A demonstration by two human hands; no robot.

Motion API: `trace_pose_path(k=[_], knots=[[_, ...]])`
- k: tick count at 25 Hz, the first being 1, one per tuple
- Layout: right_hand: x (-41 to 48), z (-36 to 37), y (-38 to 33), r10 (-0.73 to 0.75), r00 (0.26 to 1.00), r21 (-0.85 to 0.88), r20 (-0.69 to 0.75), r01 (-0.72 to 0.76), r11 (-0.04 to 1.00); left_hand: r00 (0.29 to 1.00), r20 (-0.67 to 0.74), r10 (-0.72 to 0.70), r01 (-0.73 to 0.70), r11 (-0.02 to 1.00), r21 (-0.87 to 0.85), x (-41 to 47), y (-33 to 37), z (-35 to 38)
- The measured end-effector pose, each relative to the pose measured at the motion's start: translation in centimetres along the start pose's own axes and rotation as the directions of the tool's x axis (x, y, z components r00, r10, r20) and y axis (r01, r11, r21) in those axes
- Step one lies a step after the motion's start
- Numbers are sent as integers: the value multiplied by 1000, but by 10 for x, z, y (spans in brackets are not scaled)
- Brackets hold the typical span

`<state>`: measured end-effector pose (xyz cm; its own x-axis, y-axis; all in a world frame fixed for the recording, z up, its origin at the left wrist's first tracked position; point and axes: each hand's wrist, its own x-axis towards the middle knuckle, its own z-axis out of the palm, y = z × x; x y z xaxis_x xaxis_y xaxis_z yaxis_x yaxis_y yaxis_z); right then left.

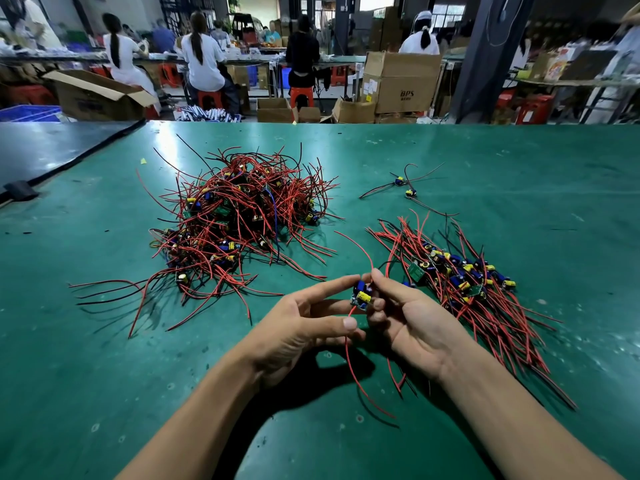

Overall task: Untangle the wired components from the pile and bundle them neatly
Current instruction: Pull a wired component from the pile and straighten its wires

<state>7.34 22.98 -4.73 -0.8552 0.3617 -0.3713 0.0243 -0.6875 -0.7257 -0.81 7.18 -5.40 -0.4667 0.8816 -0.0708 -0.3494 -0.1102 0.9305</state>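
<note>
Two heaps share the green table (519, 161) with you. The tangled pile (239, 216) of red and black wires with small boards caught in it is the marker for everything else. Right of the pile and a little nearer you lies the sorted bundle (460, 278), its boards lined up in a slanting row and its wires fanned out toward your right arm. Right of the pile and farther back, two loose components (403, 187) lie apart from both heaps, their wires crossing. Left of the pile, a dark mat (52, 147) overlaps the table edge. Beyond the pile, past the table's far edge, cardboard boxes (401, 81) are stacked and people sit on red stools at another bench.

Nearer you than the pile and just to its right, you hold one wired component (362, 294) off the table between both hands. Your right hand (412, 317) is turned palm up, fingers curled and pinching the small board. Your left hand (304, 320) arches over, forefinger tip on the board and thumb against the red wire that hangs below it. Another red wire arcs up from the board toward the pile. The sorted bundle's wires run under your right wrist.
</note>
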Motion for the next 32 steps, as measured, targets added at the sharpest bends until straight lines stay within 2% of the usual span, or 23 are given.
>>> trace_pose_path(k=[3, 6, 8, 10, 11, 12, 13, 14, 15, 17, 20, 24, 25, 27, 29, 32], knots=[[-8, 4, 5, -119, 990, -211, 72, 132, 968, 981, -188, 43, -56, 996, -64, 6, -4, 4], [-14, 13, 16, -234, 968, -392, 88, 250, 885, 924, -362, 123, -108, 992, 62, 10, -8, 5], [-14, 14, 19, -396, 913, -547, 95, 381, 746, 916, -383, 123, -106, 992, 65, 9, -7, 5], [-14, 15, 20, -478, 864, -685, 155, 443, 579, 911, -398, 112, -104, 994, 42, 8, -5, 3], [-14, 17, 19, -474, 865, -688, 165, 445, 573, 907, -408, 107, -109, 994, 18, 8, -4, 3], [-12, 18, 17, -448, 883, -637, 139, 426, 642, 902, -420, 99, -118, 993, -20, 9, -3, 3], [-9, 21, 14, -397, 915, -525, 76, 375, 764, 897, -435, 85, -128, 989, -70, 10, -2, 4], [-4, 25, 11, -325, 946, -370, 7, 304, 878, 888, -454, 70, -140, 983, -122, 12, -1, 4], [2, 29, 7, -266, 963, -226, -45, 250, 941, 876, -479, 57, -156, 973, -169, 13, 1, 4], [16, 36, -4, -222, 972, -86, -82, 215, 973, 850, -525, 46, -189, 957, -221, 15, 2, 4], [44, 49, -48, -245, 965, -59, -97, 241, 969, 858, -512, 39, -179, 957, -227, 16, 4, 7], [90, 70, -132, -292, 949, 27, -121, 297, 954, 888, -458, 46, -129, 980, -151, 14, 6, 5], [99, 70, -140, -276, 956, -47, -101, 273, 961, 892, -450, 50, -125, 982, -139, 13, 6, 4], [106, 66, -130, -241, 969, -320, -60, 210, 924, 895, -443, 50, -122, 984, -134, 13, 6, 3], [108, 59, -101, -268, 963, -554, -28, 209, 806, 896, -442, 46, -122, 982, -145, 14, 7, 4], [112, 53, -63, -364, 930, -695, 60, 301, 654, 892, -449, 43, -130, 978, -166, 14, 6, 6]])
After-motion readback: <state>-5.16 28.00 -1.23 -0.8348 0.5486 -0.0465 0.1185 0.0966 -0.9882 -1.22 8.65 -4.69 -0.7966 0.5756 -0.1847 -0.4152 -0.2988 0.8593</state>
